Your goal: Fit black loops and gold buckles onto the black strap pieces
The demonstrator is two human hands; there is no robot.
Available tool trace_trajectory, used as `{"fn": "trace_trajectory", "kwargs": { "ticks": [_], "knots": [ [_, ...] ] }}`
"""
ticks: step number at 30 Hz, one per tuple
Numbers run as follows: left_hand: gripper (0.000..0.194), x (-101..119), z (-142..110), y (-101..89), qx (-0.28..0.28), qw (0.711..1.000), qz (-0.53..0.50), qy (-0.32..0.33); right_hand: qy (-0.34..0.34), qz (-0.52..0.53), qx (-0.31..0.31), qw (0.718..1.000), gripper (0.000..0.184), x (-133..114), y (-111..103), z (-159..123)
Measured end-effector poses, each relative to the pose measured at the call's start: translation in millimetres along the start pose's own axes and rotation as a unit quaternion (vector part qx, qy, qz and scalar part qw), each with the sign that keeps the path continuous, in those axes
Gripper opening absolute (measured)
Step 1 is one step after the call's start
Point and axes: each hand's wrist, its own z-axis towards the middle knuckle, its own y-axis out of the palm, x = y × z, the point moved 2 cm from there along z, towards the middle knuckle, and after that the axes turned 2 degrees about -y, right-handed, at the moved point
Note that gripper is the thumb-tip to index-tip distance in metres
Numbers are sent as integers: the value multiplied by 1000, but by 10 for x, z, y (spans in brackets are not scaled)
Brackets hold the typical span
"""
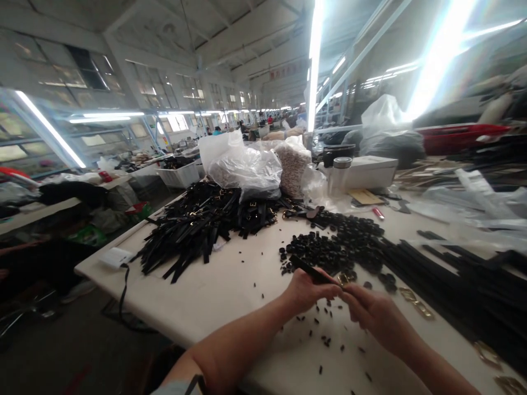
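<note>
My left hand is closed around a short black strap, whose free end points up and to the left. At the strap's other end is a gold buckle, pinched by the fingers of my right hand. The two hands meet fingertip to fingertip just above the table, partly hiding the join of strap and buckle. Right behind them lies a heap of small black loops. Loose gold buckles rest to the right of my right hand. Small dark bits are scattered beneath both hands.
Buckled black straps are piled on the table's left. Long black strips run along the right. Behind stand plastic bags, a jar and a white box. A cord hangs off the left edge.
</note>
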Motion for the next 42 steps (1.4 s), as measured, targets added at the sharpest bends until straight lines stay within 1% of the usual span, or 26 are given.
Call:
{"fn": "trace_trajectory", "kwargs": {
  "ticks": [4,7,9,11,13,14,16,17,18,20,21,22,23,25,26,28,30,31,32,34,37,39,41,42],
  "knots": [
    [29,5,-33,-8,-7,999,28,16,-7,5,-10,1000,38,27,26,21],
    [24,51,-71,-5,-14,1000,4,10,-19,14,-12,1000,37,46,28,21],
    [22,97,-62,-54,-10,999,-37,-5,-13,10,25,1000,38,85,-10,10],
    [21,162,-13,-214,40,995,-92,-17,0,-27,101,995,41,162,-89,0],
    [20,263,52,-509,117,983,-141,-17,9,-82,166,983,43,268,-190,3],
    [19,334,83,-702,152,976,-158,-8,12,-107,177,978,43,328,-239,14],
    [16,511,125,-1159,220,957,-188,20,16,-139,200,970,42,454,-341,43],
    [16,611,130,-1414,272,938,-213,34,21,-146,213,966,41,518,-389,60],
    [17,717,122,-1672,332,912,-237,47,30,-149,229,961,40,580,-433,77],
    [16,948,81,-2132,395,877,-262,71,49,-153,261,952,41,693,-500,108],
    [15,1063,40,-2323,422,860,-273,84,57,-158,268,949,42,739,-522,123],
    [13,1171,-13,-2477,444,845,-283,95,62,-163,271,947,43,773,-539,133],
    [12,1266,-76,-2590,461,832,-292,103,65,-171,277,943,44,792,-558,136],
    [16,1395,-212,-2695,482,813,-310,104,70,-186,288,937,44,786,-610,114],
    [24,1425,-271,-2698,484,809,-318,100,77,-193,293,933,43,765,-649,92],
    [37,1410,-336,-2638,474,811,-332,83,96,-209,303,925,43,714,-749,35],
    [41,1303,-303,-2513,454,818,-347,60,136,-228,332,905,43,687,-870,-27],
    [40,1224,-251,-2418,436,827,-352,51,152,-233,341,898,43,686,-924,-55],
    [37,1129,-186,-2295,416,836,-356,35,161,-246,335,895,41,690,-967,-79],
    [32,915,-52,-1964,374,862,-343,-1,179,-268,329,888,37,703,-1022,-123],
    [27,579,82,-1342,284,907,-303,-70,190,-283,305,889,30,713,-1026,-154],
    [21,376,104,-969,215,933,-272,-90,204,-293,280,891,26,726,-998,-148],
    [15,205,81,-704,153,957,-227,-98,225,-305,252,890,22,749,-960,-131],
    [17,134,57,-617,127,966,-199,-100,232,-310,239,890,19,762,-938,-121]
  ]
}}
